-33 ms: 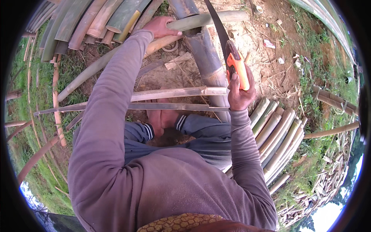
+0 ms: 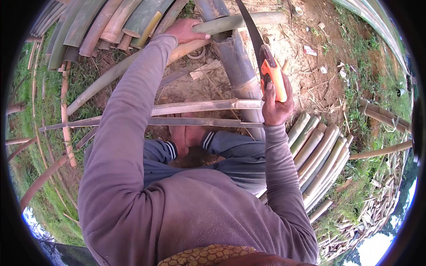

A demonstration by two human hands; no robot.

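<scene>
My left hand (image 2: pixel 188 31) is stretched forward and closed around a slim green bamboo pole (image 2: pixel 253 19) that lies across a thick grey bamboo trunk (image 2: pixel 235 66). In my right hand (image 2: pixel 277 104) I grip a hand saw by its orange handle (image 2: pixel 274 76). Its dark curved blade (image 2: pixel 249 29) runs up and away, crossing the green pole just right of my left hand. Two long split bamboo strips (image 2: pixel 199 107) lie crosswise over the trunk, in front of my bare feet (image 2: pixel 186 135).
Several thick bamboo culms (image 2: pixel 111 22) are stacked at the upper left. A bundle of cut bamboo lengths (image 2: pixel 319 150) lies on my right, with more poles (image 2: pixel 381 117) beyond it. Bare dirt (image 2: pixel 310 66) with scraps lies ahead, with grass on both sides.
</scene>
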